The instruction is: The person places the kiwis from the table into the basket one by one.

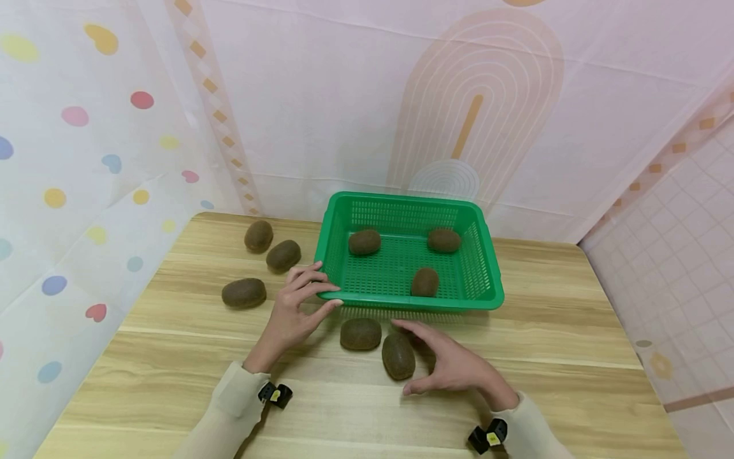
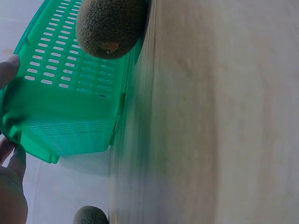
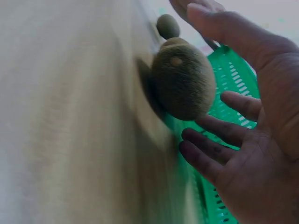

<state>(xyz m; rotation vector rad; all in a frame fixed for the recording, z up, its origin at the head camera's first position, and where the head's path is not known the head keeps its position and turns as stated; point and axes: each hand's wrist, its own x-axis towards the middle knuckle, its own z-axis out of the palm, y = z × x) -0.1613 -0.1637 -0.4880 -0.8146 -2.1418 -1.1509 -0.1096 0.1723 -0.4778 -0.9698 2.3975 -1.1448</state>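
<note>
A green plastic basket [image 1: 378, 299] stands on the table with three brown kiwifruit inside. My left hand [image 1: 294, 317] holds its near left corner, fingers over the rim and thumb at the front wall, also visible in the left wrist view. In front of the basket lie two kiwifruit: one sideways [image 1: 360, 334], the other [image 1: 398, 357] just left of my right hand. The right hand [image 1: 453, 364] has its thumb and fingers spread beside that kiwifruit. In the right wrist view the palm shows bare, with the kiwifruit [image 3: 184, 81] before the fingertips.
Left of the basket lie three more kiwifruit: an upper one [image 1: 259, 236], one closer to the basket [image 1: 283, 256] and a lower one [image 1: 244, 294]. The wooden table [image 1: 573, 344] meets a patterned cloth backdrop [image 1: 298, 115] behind the basket.
</note>
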